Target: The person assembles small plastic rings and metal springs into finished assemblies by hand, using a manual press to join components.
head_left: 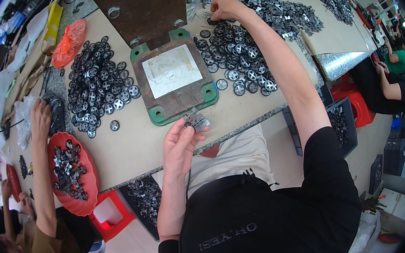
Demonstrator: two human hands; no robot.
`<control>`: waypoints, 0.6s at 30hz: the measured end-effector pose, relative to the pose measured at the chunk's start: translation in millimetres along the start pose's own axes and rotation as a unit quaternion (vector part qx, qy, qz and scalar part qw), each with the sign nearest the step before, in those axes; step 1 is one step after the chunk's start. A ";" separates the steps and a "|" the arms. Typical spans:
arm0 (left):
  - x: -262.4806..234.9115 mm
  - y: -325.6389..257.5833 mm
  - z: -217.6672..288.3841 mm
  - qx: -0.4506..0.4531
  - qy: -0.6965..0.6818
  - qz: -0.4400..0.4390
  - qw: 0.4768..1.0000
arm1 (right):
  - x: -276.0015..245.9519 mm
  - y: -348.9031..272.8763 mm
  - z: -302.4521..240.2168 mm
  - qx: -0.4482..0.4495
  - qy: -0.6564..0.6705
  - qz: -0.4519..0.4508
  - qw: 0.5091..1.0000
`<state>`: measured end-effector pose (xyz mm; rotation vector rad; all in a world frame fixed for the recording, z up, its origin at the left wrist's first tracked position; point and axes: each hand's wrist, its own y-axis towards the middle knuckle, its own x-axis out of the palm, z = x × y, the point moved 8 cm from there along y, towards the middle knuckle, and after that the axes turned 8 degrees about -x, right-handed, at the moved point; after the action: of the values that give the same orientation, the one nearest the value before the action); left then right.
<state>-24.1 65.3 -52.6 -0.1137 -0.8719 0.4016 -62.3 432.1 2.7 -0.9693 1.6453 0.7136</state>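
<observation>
Above the table's front edge, my left hand (182, 142) pinches a small grey chassis-like part (197, 120) with prongs and tabs. My right hand (226, 9) is stretched to the far side, its fingers pressed together by some thin metal pins (206, 15), at the back of a heap of small black toy wheels (240, 56) with silver spokes. What those fingertips hold is too small to tell. Between my arms stands a green-and-brown press base (180, 106) with a white plate (172, 70) on top. A second wheel heap (97, 83) lies left of it.
The press's brown steel block (144, 14) rises behind the base. A large pile of grey parts (269, 11) spreads at the back right. A red scalloped bowl (89, 173) with small parts stands at the left, beside a co-worker's arm (43, 178). Crates (351, 108) sit below the table.
</observation>
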 end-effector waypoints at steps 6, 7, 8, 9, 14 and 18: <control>0.9 0.9 -0.7 0.006 -0.004 -0.001 1.000 | 16.9 -6.0 -6.5 -0.026 0.006 -0.002 1.000; 0.1 1.4 -1.6 0.006 -0.005 0.004 1.000 | 7.2 -12.8 -9.6 -0.045 0.017 0.048 0.998; 0.4 1.2 -0.6 0.013 -0.013 0.005 1.000 | -5.1 -22.8 -18.1 -0.063 0.029 0.098 0.993; -2.0 -0.7 1.4 0.024 -0.022 0.010 0.999 | -17.0 -40.6 -41.2 -0.064 0.081 0.084 0.991; 4.3 -1.1 -1.0 0.018 -0.049 0.002 0.999 | 9.1 -158.5 -116.4 -0.066 0.507 -0.019 0.859; 21.6 0.2 -5.1 -0.016 -0.083 -0.038 0.996 | 47.2 -211.7 -138.5 -0.017 0.598 -0.075 0.798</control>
<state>-7.9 74.2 -40.3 -0.0771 -1.0439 0.3295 49.6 200.5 -1.8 -1.7402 2.5595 -0.0968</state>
